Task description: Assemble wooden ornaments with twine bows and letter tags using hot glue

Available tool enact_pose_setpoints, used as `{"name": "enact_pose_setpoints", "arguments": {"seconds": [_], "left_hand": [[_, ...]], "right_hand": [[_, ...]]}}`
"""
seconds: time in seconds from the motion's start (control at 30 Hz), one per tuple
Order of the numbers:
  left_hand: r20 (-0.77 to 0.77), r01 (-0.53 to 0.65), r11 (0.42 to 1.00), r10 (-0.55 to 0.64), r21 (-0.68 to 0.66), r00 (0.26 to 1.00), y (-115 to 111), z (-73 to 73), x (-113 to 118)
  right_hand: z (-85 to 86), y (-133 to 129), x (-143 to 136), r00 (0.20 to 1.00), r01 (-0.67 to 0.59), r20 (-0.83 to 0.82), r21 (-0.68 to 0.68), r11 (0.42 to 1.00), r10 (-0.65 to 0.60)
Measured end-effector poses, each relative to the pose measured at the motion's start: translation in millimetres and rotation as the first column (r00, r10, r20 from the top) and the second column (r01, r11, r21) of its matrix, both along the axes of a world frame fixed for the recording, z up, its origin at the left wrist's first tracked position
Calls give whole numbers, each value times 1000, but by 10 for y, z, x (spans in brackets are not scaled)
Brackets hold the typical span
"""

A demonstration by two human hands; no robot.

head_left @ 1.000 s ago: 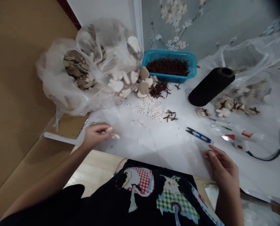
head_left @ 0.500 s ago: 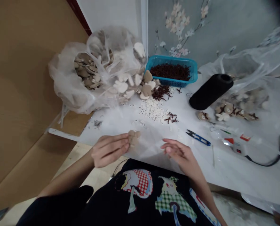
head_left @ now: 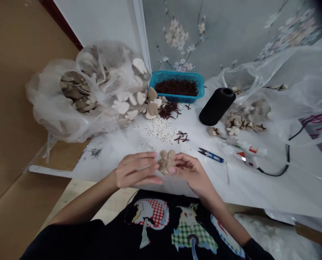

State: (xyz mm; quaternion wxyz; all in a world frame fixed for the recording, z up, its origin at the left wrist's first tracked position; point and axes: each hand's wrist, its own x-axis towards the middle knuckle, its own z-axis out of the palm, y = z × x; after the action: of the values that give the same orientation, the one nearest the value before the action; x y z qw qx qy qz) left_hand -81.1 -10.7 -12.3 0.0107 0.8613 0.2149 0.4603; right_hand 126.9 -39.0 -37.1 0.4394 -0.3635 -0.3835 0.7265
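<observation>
A small beige fabric piece with two rounded lobes on top (head_left: 166,162) is between my hands, above the front part of the table. My right hand (head_left: 192,173) pinches its right edge between thumb and fingers. My left hand (head_left: 137,169) lies at its left side with fingers stretched and apart, the tips at or near the edge; whether they touch it I cannot tell. Behind the hands lies a spread of tiny white labels (head_left: 161,129). Several dark brown bows (head_left: 181,136) rest just right of the labels.
A blue basket (head_left: 177,97) holds brown bows. Plastic bags of beige and white pieces (head_left: 60,126) stand at the left. To the right are a black cylinder (head_left: 216,108), blue thread snips (head_left: 211,155), a glue gun (head_left: 249,159) with a cord, and finished-looking pieces with bows (head_left: 243,123).
The fabric piece has passed from my left hand to my right. My left fingers have opened, and my right hand has come in to the piece. The view has shifted to the right.
</observation>
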Motion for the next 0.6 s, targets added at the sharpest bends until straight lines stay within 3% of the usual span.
{"name": "enact_pose_setpoints", "arguments": {"seconds": [0.13, 0.33, 0.6], "left_hand": [[83, 43, 999, -45, 22, 996, 26, 5, 79], [-92, 32, 997, -38, -65, 995, -60, 89, 223], [-46, -61, 984, 54, -167, 998, -118, 106, 306]], "right_hand": [[-21, 11, 46, 1000, 21, -12, -22, 1000, -21], [-7, 7, 59, 999, 39, -17, -55, 998, -40], [23, -104, 84, 982, 137, 126, 57, 989, -143]]}}
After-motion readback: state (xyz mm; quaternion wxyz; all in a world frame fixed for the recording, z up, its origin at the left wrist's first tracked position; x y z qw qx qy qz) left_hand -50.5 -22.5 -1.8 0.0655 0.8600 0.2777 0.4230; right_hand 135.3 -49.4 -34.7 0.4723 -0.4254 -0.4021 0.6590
